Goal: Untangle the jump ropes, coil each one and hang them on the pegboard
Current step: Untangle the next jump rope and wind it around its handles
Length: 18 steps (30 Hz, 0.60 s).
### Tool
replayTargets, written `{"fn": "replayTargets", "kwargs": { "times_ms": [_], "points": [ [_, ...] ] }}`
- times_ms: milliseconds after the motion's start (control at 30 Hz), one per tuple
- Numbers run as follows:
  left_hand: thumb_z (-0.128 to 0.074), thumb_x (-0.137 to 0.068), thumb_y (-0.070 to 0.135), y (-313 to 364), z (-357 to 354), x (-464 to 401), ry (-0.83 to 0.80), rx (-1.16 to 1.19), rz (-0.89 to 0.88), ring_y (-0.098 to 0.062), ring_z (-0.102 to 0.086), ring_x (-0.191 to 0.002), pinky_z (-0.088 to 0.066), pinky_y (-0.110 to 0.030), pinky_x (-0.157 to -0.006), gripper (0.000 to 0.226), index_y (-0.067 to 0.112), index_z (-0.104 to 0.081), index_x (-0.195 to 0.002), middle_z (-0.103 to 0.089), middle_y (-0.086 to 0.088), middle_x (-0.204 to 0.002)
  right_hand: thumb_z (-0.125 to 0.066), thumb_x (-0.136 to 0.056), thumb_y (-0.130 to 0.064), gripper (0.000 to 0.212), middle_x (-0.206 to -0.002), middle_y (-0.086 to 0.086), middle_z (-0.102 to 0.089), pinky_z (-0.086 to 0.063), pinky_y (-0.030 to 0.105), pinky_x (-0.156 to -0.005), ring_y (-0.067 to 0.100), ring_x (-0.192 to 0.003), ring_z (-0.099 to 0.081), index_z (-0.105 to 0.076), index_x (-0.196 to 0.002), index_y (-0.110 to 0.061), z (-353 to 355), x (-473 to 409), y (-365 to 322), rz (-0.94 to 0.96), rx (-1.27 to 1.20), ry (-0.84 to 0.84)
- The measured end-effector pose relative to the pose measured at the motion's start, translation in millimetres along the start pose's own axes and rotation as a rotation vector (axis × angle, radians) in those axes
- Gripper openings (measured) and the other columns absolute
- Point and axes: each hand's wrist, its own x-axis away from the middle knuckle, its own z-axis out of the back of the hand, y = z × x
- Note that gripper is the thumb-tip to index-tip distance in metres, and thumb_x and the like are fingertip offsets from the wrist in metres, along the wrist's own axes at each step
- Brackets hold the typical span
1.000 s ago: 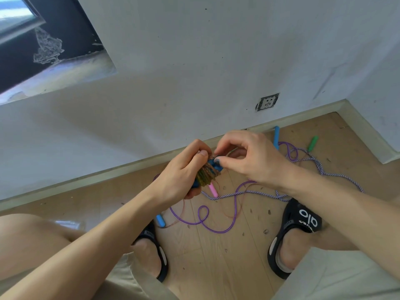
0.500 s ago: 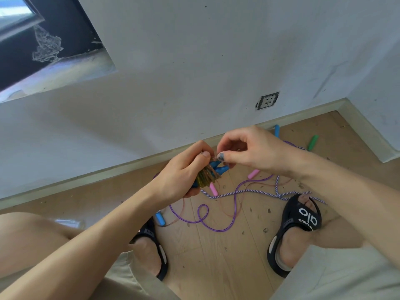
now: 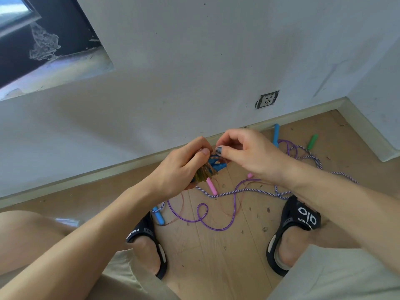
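the left hand [image 3: 177, 172] grips a tightly wound olive-brown rope bundle with blue handles [image 3: 207, 168] just above the middle of the frame, its fingers curled round the coil and the thumb pressed on top. the right hand [image 3: 249, 154] meets it from the right, thumb and forefinger together in a pinch on the top end of the same bundle, the other fingers curled loosely behind.

below the hands, on the light wooden plank floor [image 3: 216, 256], the other ropes lie loose and crossed. a thin glossy purple jump rope [image 3: 203, 215] makes a small loop in the centre and curves up to the right. a purple-and-white twisted cord rope [image 3: 244, 191] runs across it from under the left hand to the right edge, where it tangles near a blue cylindrical handle [image 3: 276, 134] and a green handle [image 3: 312, 141] by the baseboard. a pink handle [image 3: 211, 186] pokes out just under the bundle (a second pink tip shows beneath the right wrist). another blue handle [image 3: 158, 215] lies beside the left black slide sandal [image 3: 149, 241]; the right black slide sandal [image 3: 296, 230] sits at lower right. a grey wall socket [image 3: 267, 100] is set in the white wall at upper right.
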Motion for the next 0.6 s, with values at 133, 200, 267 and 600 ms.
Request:
{"fn": "replayTargets", "kwargs": {
  "times_ms": [133, 200, 267, 600],
  "points": [
    [-0.036, -0.106, 0.03, -1, -1, -1, 0.035, -0.063, -0.044, -0.015, -0.045, -0.052, -0.047, -0.035, -0.047, 0.017, 0.021, -0.05, -0.1, -0.053, -0.007, -0.073, -0.057, -0.098, -0.011, 0.014, -0.098, 0.013, -0.072, -0.05, 0.01, -0.062, 0.019, -0.091, -0.07, -0.067, -0.103, -0.002, -5, 2, 1, -0.093, -0.129, 0.024],
    [-0.036, -0.106, 0.028, -4, -2, -3, 0.055, -0.129, -0.09, -0.012, -0.042, -0.049, -0.041, -0.032, -0.047, 0.017, 0.02, -0.049, -0.099, -0.049, 0.003, -0.065, -0.056, -0.099, -0.009, 0.015, -0.104, 0.018, -0.071, -0.055, 0.016, -0.069, 0.024, -0.094, -0.069, -0.066, -0.106, 0.001, -9, 2, 2, -0.151, -0.249, 0.039],
    [-0.037, -0.106, 0.027, -6, -2, -4, 0.075, -0.204, -0.128, -0.009, -0.039, -0.049, -0.034, -0.023, -0.048, 0.016, 0.019, -0.048, -0.097, -0.045, 0.006, -0.059, -0.056, -0.098, -0.006, 0.015, -0.107, 0.022, -0.069, -0.059, 0.035, -0.087, 0.032, -0.102, -0.068, -0.065, -0.105, 0.004, -13, 1, 4, -0.191, -0.327, 0.069],
    [-0.035, -0.107, 0.03, -3, -2, -1, 0.033, -0.107, -0.069, -0.021, -0.05, -0.052, -0.05, -0.044, -0.05, 0.018, 0.019, -0.048, -0.1, -0.057, -0.014, -0.076, -0.057, -0.097, -0.002, 0.017, -0.104, 0.028, -0.069, -0.057, 0.036, -0.085, 0.036, -0.099, -0.07, -0.063, -0.112, -0.006, -16, 0, 6, -0.203, -0.462, 0.084]
  ]
}}
